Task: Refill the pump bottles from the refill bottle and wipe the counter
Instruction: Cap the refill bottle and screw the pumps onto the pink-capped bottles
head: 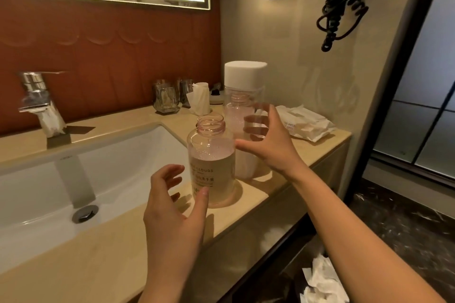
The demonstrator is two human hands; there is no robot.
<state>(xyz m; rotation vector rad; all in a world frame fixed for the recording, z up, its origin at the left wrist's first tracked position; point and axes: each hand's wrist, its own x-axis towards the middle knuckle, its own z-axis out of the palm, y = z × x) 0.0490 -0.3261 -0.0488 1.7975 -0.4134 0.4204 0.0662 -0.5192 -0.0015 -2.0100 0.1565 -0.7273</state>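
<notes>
Left grip (176,206) and right grip (269,146), both spread, flank an uncapped bottle (211,170) on the bench (248,206).
The bottle stands about half full beside the sink (37,192), with the left thumb in front of its label. The right fingers splay at the white-capped bottle (243,96) behind; I cannot tell if they touch. A wipes pack (307,123) and glasses (167,101) sit farther back.

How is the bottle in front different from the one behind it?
The front bottle has an open neck with no cap, while the back bottle wears a big white cap. The front bottle is shorter and the back bottle is taller. The front bottle has printed letters on it, and I can see none on the back bottle. Both are clear, pinkish, have liquid inside and stand upright on the counter.
</notes>
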